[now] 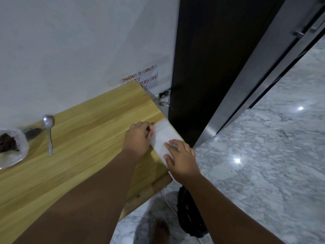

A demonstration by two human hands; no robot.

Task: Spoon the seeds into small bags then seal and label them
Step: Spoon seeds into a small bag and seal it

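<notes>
The small bags [162,136] lie in a flat, pale stack at the right edge of the desk [88,155], close to its far right corner. The left hand [138,138] has its fingers curled at the stack's far end, apparently pinching the top bag. The right hand [182,158] lies flat with fingers spread, pressing the near end down. The step looks like peeling one bag free. To do it well, keep the right hand's weight on the rest, lift only the top layer, and rub it to be sure it is single. The spoon [48,132] and the dark seeds [7,142] wait well apart, near the left edge.
</notes>
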